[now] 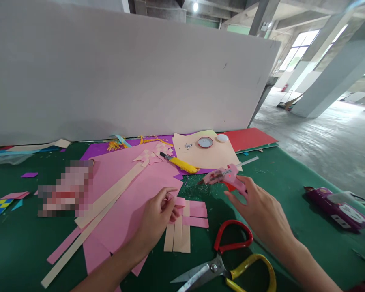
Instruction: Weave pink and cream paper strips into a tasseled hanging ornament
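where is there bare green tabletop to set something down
Bare green tabletop lies between the right hand and the purple oblong object, and at near left beside the long beige paper strips. The middle is crowded: left hand, pink paper sheets, pink pistol-shaped glue gun, red-and-yellow-handled metal scissors.

Green counter point(292, 198) busiest on its left

A purple sheet point(93, 150) and overlapping pink sheets point(118, 223) cover the left half. Crossed pink and cream strips point(186, 235) lie mid-front, just beside scissors point(213, 267) with one red and one yellow handle. A purple scrap point(29, 175) sits farther left.
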### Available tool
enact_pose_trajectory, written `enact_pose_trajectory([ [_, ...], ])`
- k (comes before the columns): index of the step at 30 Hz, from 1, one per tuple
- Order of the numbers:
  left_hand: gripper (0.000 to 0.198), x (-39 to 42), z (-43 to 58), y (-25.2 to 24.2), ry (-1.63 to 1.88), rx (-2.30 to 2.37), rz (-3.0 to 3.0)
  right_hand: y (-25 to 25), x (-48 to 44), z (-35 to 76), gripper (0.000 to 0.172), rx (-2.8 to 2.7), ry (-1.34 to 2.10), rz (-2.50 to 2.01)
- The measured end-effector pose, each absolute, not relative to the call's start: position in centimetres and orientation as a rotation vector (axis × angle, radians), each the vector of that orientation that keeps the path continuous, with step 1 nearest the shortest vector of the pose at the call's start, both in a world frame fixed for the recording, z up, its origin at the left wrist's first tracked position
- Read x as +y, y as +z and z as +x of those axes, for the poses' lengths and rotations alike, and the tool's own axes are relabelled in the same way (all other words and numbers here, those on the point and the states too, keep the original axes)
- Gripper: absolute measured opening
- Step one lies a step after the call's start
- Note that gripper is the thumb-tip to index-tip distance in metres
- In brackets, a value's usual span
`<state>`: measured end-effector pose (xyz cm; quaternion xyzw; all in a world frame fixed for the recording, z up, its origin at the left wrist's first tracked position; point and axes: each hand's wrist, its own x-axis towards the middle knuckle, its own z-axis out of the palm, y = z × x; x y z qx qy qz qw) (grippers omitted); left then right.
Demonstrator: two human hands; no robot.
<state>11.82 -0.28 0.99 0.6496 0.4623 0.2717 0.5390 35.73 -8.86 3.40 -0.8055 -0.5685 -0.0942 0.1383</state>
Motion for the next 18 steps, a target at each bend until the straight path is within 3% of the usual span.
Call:
enact_pose_trajectory([
  [9,0.039,-0.4,12.1,1.3,0.736,1.034,1.517,1.6,-9.9,41.9,0.045,-1.347,-0.156,-2.605],
  [14,0.025,0.0,13.0,1.7,0.559,1.187,1.818,0.2,-10.5,43.3,0.050,-1.378,-0.148,-2.638],
  [18,0.029,-0.1,14.2,1.9,0.478,1.283,2.116,-0.1,-10.6,43.4,0.052,-1.393,-0.154,-2.607],
])
